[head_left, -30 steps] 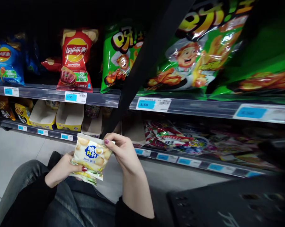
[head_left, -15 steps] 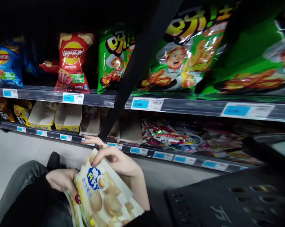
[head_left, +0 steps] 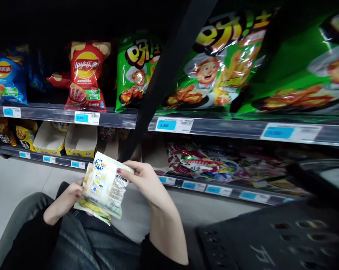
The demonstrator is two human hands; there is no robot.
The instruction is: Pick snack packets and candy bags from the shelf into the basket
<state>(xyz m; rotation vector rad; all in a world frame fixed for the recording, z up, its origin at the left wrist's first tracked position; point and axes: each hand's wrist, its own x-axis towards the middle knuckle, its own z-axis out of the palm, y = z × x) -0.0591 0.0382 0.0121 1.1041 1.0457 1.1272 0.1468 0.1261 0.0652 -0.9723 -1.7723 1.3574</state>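
Observation:
Above my knees, my right hand [head_left: 137, 174] grips the upper right edge of a pale cream snack bag [head_left: 107, 185], its thumb on the printed back. That bag shows a blue logo at the top corner and a block of small text. My left hand [head_left: 70, 197] is closed on the left side of the bags. Beneath the cream bag lies another snack bag with a yellow and green edge [head_left: 93, 212], mostly covered. The left fingers are partly hidden behind the bags, so I cannot tell exactly how they split between the two.
An upper shelf holds a red chip bag [head_left: 86, 77], blue chip bags [head_left: 11, 80] and large green bags [head_left: 208, 71]. Below are open cardboard boxes [head_left: 81, 140] and colourful packets [head_left: 188, 157]. A black slanted post [head_left: 163, 75] crosses the shelves. A dark perforated basket [head_left: 267, 232] stands at right.
The cream bag has turned from its picture front to its text back and moved up and away from me. My right hand has shifted to its upper right edge.

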